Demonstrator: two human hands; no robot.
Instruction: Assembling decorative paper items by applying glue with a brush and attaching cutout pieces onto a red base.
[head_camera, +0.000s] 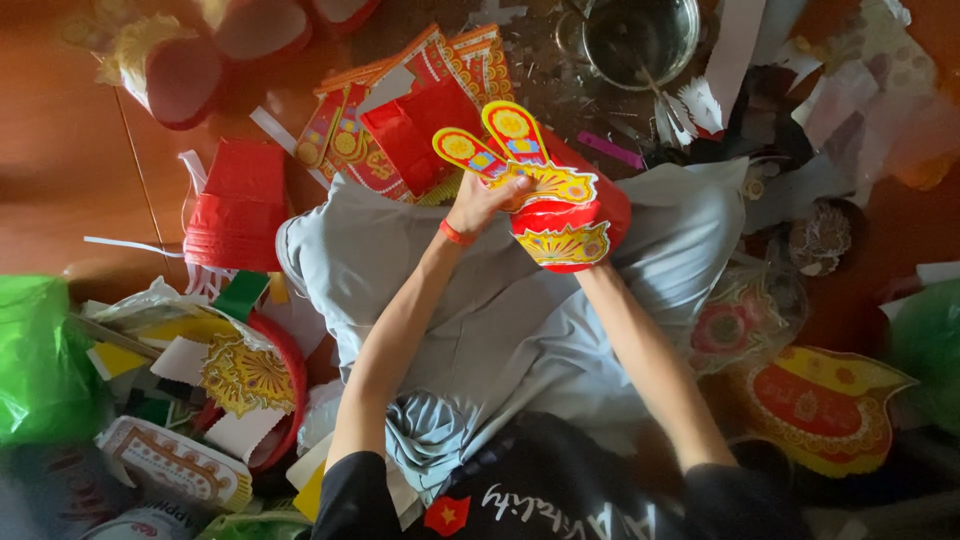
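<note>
I sit cross-legged in grey trousers, looking down at my lap. My left hand (485, 200), with a red band at the wrist, pinches the yellow ornamented paper trim (510, 135) with two upright oval flaps on a red paper hat-like piece (565, 230). My right hand is hidden behind that red piece; only its forearm (650, 360) shows, running up to it, so it seems to hold the piece from beneath. The red piece carries a gold fan-shaped decoration on its front.
Red and gold printed paper sheets (400, 110) lie ahead on the wooden floor. A stack of red paper shapes (235, 205) is at left, a metal bowl (640, 35) at top, a green plastic bag (40, 360) far left, a heart-shaped ornament (820, 400) at right.
</note>
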